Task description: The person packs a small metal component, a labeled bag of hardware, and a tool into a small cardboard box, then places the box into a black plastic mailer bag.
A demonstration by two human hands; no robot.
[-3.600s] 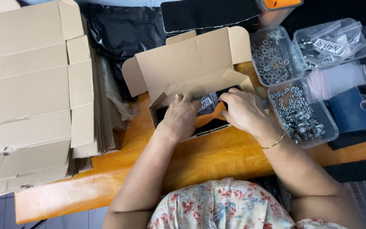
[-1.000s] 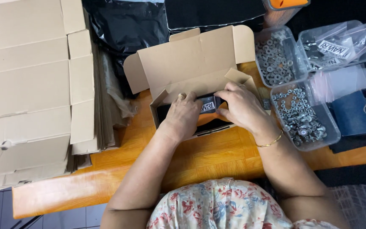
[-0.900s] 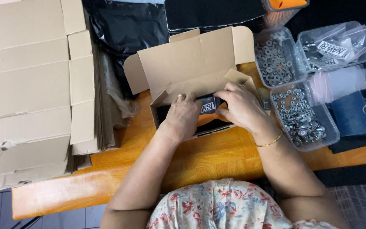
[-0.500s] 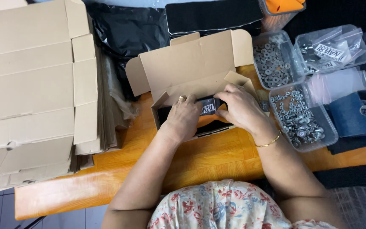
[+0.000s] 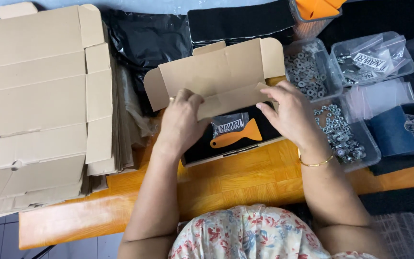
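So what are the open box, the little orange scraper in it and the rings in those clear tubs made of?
The open box looks like plain brown cardboard: matte, with folded flaps and creases. The orange scraper seems to be smooth moulded plastic, evenly coloured. The rings look like metal washers, grey and slightly shiny. Their clear tubs appear to be thin see-through plastic.

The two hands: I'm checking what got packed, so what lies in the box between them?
In the head view, between the left hand and right hand lie a small clear bag and an orange scraper, on black material inside the box.
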